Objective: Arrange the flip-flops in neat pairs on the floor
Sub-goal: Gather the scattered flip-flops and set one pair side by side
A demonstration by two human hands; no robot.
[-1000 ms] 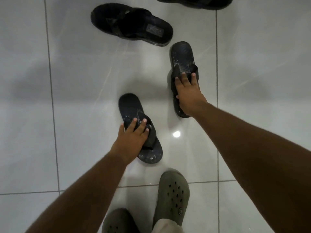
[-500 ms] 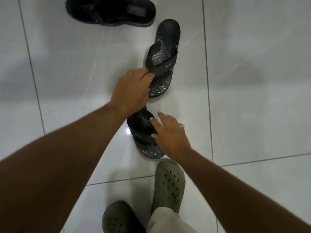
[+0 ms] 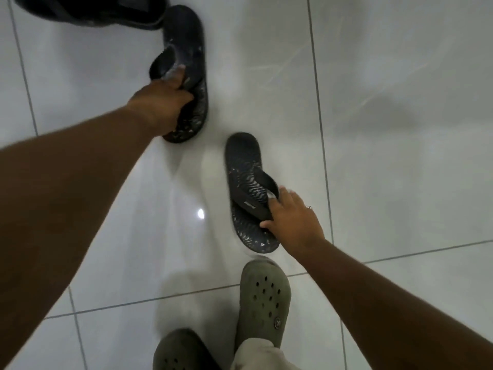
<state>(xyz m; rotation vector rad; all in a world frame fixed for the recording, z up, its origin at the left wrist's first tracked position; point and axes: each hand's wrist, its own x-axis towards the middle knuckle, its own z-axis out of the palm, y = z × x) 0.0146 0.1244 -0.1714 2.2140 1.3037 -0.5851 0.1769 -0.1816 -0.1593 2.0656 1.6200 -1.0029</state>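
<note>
Two dark patterned flip-flops lie on the glossy white tiled floor point(image 3: 386, 156). The far flip-flop point(image 3: 190, 41) sits at upper centre; my left hand point(image 3: 162, 102) grips its strap and covers part of its heel end. The near flip-flop point(image 3: 244, 166) lies lower and to the right, toe pointing away from me; my right hand point(image 3: 292, 220) holds its strap from the right side. The two flip-flops are apart, roughly parallel. A larger black sandal point(image 3: 93, 10) lies at the top left edge, touching or nearly touching the far flip-flop.
My feet in grey-green clogs stand at the bottom centre: the right clog point(image 3: 264, 300) just below the near flip-flop, the left clog point(image 3: 178, 351) lower. Grout lines cross the floor. Bare tiles extend to the right.
My hands have swapped flip-flops since a second ago. The left hand now grips the far flip-flop's strap; the right hand has taken the near one and shifted it to the right.
</note>
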